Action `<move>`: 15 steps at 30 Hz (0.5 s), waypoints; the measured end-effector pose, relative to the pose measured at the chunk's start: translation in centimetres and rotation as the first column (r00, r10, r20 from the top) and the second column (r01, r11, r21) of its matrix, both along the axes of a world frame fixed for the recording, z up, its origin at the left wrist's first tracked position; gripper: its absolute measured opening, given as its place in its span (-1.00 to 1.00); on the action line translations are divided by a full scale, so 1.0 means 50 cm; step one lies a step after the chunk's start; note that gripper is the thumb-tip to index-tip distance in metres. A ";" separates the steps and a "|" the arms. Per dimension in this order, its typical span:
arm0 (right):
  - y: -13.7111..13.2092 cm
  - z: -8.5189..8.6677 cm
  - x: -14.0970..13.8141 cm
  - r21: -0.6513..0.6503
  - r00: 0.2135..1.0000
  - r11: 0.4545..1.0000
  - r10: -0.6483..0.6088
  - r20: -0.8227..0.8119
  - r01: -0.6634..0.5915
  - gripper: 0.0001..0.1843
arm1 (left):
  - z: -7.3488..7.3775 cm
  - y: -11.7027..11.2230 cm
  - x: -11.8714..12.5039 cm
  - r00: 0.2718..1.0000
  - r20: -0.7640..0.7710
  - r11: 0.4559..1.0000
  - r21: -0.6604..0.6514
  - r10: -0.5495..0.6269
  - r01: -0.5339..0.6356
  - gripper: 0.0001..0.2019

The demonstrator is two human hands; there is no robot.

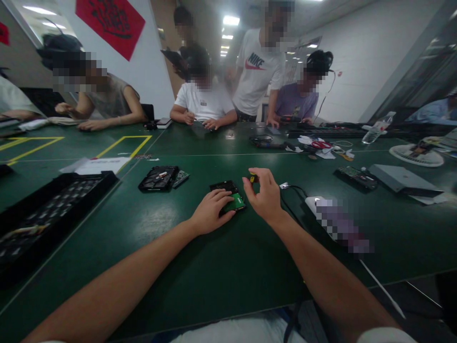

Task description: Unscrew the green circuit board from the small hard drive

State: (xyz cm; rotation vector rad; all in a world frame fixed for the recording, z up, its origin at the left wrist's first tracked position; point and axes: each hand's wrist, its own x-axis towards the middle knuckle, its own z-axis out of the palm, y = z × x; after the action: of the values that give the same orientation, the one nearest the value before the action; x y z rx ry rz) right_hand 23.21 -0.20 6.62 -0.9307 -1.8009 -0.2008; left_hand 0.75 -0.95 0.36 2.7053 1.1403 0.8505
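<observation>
My left hand [210, 212] lies over a flat black device with a green circuit board [238, 202], its fingers on top and its thumb along the near edge, holding it against the table. To the right and slightly raised, my right hand [264, 195] pinches a small yellow-and-black piece [253, 178] between thumb and fingers; its kind is too small to make out. The piece is apart from the board. Left of my hands lie an opened black casing [159, 178] and a small loose circuit board [181, 178].
A long black tray [64, 200] stands at the left. On the right are a black cable [294, 187], a white-edged pouch-like thing [321, 214], a black device [355, 178], a grey box [403, 178] and a plastic bottle [379, 128]. Several people sit or stand across the green table [200, 276].
</observation>
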 end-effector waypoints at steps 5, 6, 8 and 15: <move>-0.001 0.005 0.001 -0.018 1.000 1.000 -0.012 0.014 0.012 -0.68 | 0.000 0.000 0.000 1.000 0.008 1.000 0.004 -0.001 0.001 -0.59; -0.002 0.006 0.001 -0.024 1.000 1.000 -0.007 0.016 0.007 -0.68 | 0.001 0.000 0.000 1.000 0.006 1.000 0.003 -0.001 0.001 -0.59; -0.002 0.007 0.001 -0.033 1.000 0.999 0.008 0.021 -0.007 -0.66 | 0.002 -0.001 0.000 1.000 0.001 1.000 -0.002 -0.003 0.003 -0.59; -0.002 0.006 0.001 -0.053 0.998 0.998 0.044 0.038 -0.041 -0.59 | 0.004 -0.002 0.000 1.000 0.013 1.000 -0.002 -0.004 0.005 -0.59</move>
State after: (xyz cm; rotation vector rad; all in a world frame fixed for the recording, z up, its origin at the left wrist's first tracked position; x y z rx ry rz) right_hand 23.27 -0.30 6.93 -0.9303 -1.8682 -0.1462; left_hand 0.74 -1.05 0.57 2.6958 1.1316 0.8638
